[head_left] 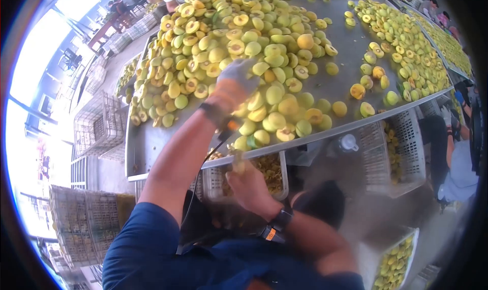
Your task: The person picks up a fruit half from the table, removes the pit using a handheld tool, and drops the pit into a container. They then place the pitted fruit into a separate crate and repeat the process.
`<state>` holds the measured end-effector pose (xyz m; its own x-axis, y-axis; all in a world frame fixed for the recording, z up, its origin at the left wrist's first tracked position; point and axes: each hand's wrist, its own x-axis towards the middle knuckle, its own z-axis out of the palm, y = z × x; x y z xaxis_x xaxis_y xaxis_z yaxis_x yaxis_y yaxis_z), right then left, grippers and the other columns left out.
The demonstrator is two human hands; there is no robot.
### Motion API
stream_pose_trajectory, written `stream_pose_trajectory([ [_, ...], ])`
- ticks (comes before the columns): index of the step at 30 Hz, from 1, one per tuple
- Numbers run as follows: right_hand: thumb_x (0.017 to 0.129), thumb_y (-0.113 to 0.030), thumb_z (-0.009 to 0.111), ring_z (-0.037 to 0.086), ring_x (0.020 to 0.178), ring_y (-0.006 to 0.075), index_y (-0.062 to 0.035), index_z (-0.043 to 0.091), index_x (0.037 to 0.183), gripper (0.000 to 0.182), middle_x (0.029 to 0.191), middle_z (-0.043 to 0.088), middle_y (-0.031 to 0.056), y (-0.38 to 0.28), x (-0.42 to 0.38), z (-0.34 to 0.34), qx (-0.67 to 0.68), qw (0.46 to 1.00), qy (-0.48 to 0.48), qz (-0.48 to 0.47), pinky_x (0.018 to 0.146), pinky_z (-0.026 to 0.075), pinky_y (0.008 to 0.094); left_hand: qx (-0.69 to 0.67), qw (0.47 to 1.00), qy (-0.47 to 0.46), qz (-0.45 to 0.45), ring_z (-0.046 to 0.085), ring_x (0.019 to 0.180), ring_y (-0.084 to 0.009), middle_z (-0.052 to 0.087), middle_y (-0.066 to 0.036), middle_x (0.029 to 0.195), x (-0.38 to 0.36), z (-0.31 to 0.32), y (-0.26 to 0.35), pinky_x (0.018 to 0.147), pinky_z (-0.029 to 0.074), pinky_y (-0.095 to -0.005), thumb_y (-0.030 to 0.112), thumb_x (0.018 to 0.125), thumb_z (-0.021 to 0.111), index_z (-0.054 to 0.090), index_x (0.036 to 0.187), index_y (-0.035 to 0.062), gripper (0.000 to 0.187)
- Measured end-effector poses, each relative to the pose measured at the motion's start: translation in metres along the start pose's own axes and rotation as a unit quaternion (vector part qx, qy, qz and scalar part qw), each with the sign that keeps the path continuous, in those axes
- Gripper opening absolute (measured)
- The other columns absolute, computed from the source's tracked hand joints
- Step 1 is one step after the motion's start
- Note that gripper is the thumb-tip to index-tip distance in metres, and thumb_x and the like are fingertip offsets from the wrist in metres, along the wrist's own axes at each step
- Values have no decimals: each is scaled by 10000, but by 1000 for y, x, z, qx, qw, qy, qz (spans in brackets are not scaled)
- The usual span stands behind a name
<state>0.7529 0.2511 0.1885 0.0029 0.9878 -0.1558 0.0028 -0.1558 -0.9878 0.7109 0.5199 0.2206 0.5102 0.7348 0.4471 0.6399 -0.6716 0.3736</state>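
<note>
A large heap of yellow-green stone fruit (274, 51), many pieces cut in half with brown centres, covers the metal table (152, 160). My left hand (238, 77), in a pale glove with an orange cuff, reaches onto the middle of the heap; its fingers are smeared by motion. Near the table's front edge, my right hand (250, 188) is bare and closed. A blurred yellowish piece sticks up from its fingers, and I cannot tell what it is. Below that hand, a white crate (283, 180) holds small brown-yellow bits.
Another spread of halved fruit (406, 51) lies at the table's right. Under the edge stand a white crate (414, 157) and a clear jug (348, 143). A fruit-filled crate (396, 262) sits lower right. Stacked crates (84, 224) stand left. A co-worker's gloved hand (447, 118) shows at right.
</note>
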Motion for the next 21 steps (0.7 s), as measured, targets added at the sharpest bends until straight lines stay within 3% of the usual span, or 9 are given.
stream_pose_trajectory([
  [2,1011,-179,648,714,834,422,39,586,1117,250,897,700,260,-1,8,-8,60,997,36,46,763,547,481,71,994,-79,-33,655,1246,-384,686,-185,1324,35,31,8,1079,518,-461,295,911,776,667,1401,123,530],
  [5,1009,-169,643,708,814,398,39,589,1114,239,881,696,251,-1,13,-12,64,996,46,35,756,545,470,198,973,-115,-12,630,1272,-390,682,-185,1321,45,58,1,1096,501,-465,299,912,766,653,1416,137,541],
  [9,999,-174,656,715,865,431,39,600,1128,255,909,710,260,-8,7,-10,34,999,7,18,791,548,477,171,951,-255,-36,628,1271,-382,681,-175,1322,20,28,-25,1078,499,-479,269,901,759,674,1389,144,511],
  [12,991,-180,666,717,911,459,37,607,1141,271,937,719,270,-3,6,-6,10,999,6,-39,822,552,483,93,981,-159,-51,653,1223,-390,701,-164,1286,-37,7,-65,1062,508,-491,230,907,747,686,1369,135,476],
  [15,981,-182,672,719,947,471,33,618,1132,269,958,724,274,4,6,0,9,999,-11,-42,845,556,491,131,971,-187,-71,712,1096,-333,734,-138,1237,-87,-28,-98,983,553,-442,237,937,745,695,1381,127,460],
  [18,974,-180,680,716,942,467,31,627,1115,259,958,724,271,12,10,8,-23,998,-29,-51,847,554,492,9,976,-147,-163,731,967,-237,770,-114,1172,-140,-60,-112,865,583,-384,278,970,741,693,1412,128,469],
  [19,971,-180,683,710,940,467,29,635,1095,249,960,722,270,12,12,10,-36,998,-37,-40,853,550,494,-46,987,-90,-122,708,921,-162,782,-87,1136,-154,-71,-109,804,582,-334,295,979,746,695,1423,115,482],
  [21,969,-180,686,707,938,467,29,639,1101,252,963,723,271,11,14,16,-54,996,-52,-50,854,548,496,-257,925,-71,-269,714,919,-153,776,-84,1105,-176,-104,-75,796,584,-324,296,993,731,708,1399,89,457],
])
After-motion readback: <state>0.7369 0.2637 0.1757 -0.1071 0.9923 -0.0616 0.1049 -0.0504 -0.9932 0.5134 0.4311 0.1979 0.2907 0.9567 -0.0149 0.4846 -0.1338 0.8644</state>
